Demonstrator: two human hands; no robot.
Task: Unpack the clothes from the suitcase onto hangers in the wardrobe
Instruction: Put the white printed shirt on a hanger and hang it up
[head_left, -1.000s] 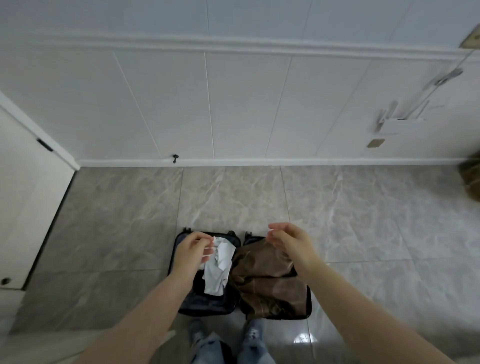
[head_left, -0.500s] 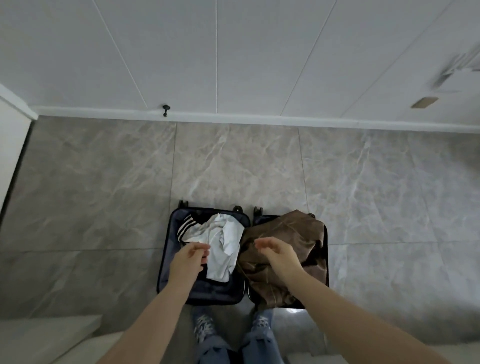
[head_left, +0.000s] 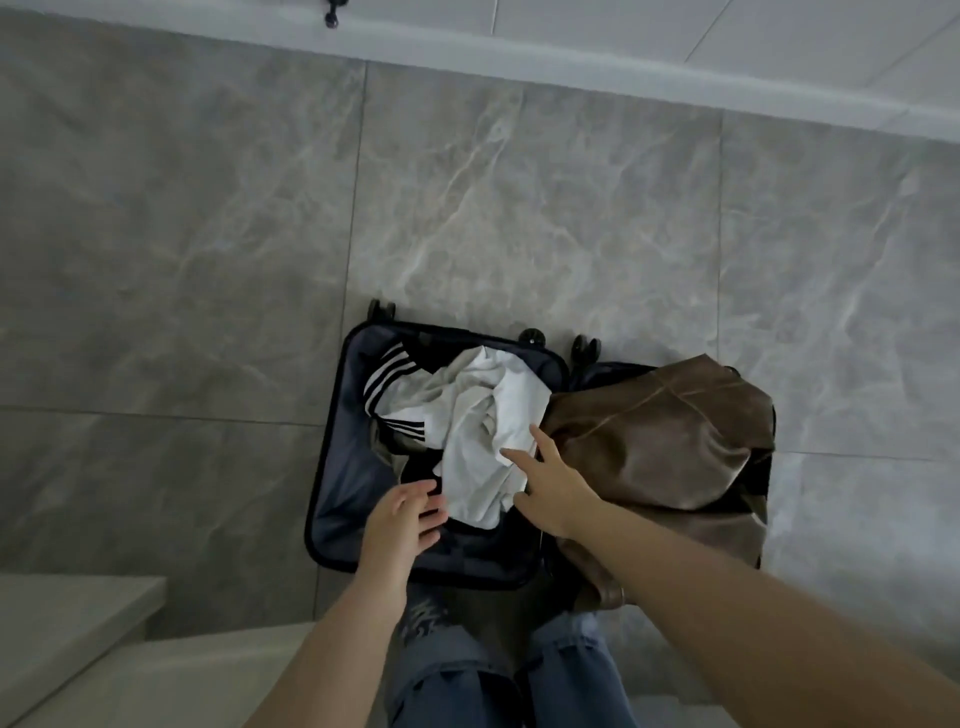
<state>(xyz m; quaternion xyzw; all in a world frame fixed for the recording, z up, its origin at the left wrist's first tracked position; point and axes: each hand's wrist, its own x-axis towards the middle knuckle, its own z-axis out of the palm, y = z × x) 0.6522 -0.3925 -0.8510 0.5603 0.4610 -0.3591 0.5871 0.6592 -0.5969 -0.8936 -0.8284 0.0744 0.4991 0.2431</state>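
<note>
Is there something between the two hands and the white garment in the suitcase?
Nothing visible. The white garment lies on top in the left half of the open suitcase. The right hand reaches its edge with spread fingers; the left hand is open just beside it. The brown garment lies to the right, not across.

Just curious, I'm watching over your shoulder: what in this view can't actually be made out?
- Wardrobe and hangers: outside the head view.
- What lies under the white garment and brown garment: covered by them.
- Near corner of the suitcase: hidden behind the right forearm.
- The striped item: mostly buried, kind unclear.
</note>
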